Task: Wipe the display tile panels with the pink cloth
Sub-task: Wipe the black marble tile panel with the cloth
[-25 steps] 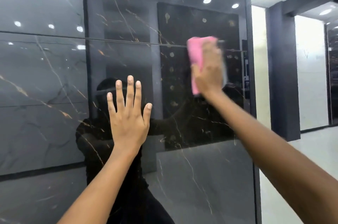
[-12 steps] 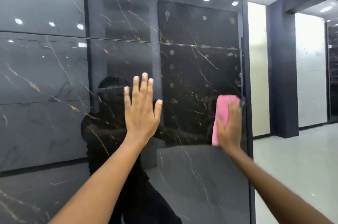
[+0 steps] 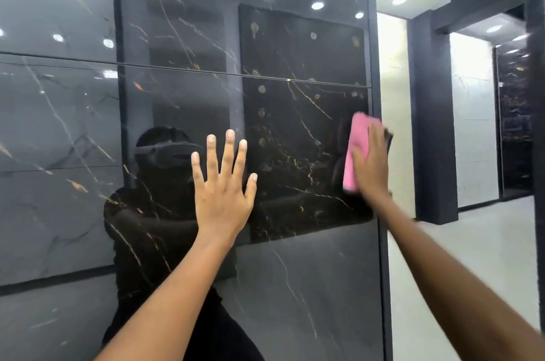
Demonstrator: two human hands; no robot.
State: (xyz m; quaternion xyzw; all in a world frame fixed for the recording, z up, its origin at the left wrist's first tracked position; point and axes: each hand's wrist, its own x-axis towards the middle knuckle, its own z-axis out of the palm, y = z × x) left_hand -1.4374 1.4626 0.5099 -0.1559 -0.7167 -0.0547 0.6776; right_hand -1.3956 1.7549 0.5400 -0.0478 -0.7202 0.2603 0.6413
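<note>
A glossy black marble display tile panel (image 3: 295,130) with gold veins stands upright in front of me, a thin horizontal seam crossing it above my hands. My right hand (image 3: 370,166) lies flat over the folded pink cloth (image 3: 355,154) and presses it against the panel near its right edge, just below the seam. Only the cloth's left strip and top show past the fingers. My left hand (image 3: 222,183) rests flat on the panel's middle with its fingers spread and holds nothing.
A dark frame strip (image 3: 376,95) bounds the panel on the right. Past it lie a pale glossy floor (image 3: 472,257), a black pillar (image 3: 433,124) and more white and dark panels. Grey marble panels (image 3: 56,124) continue to the left. My reflection shows in the tile.
My right hand swept the cloth from the seam down and rightward to the panel's right edge, then slid it up a little. My left hand stayed flat on the tile.
</note>
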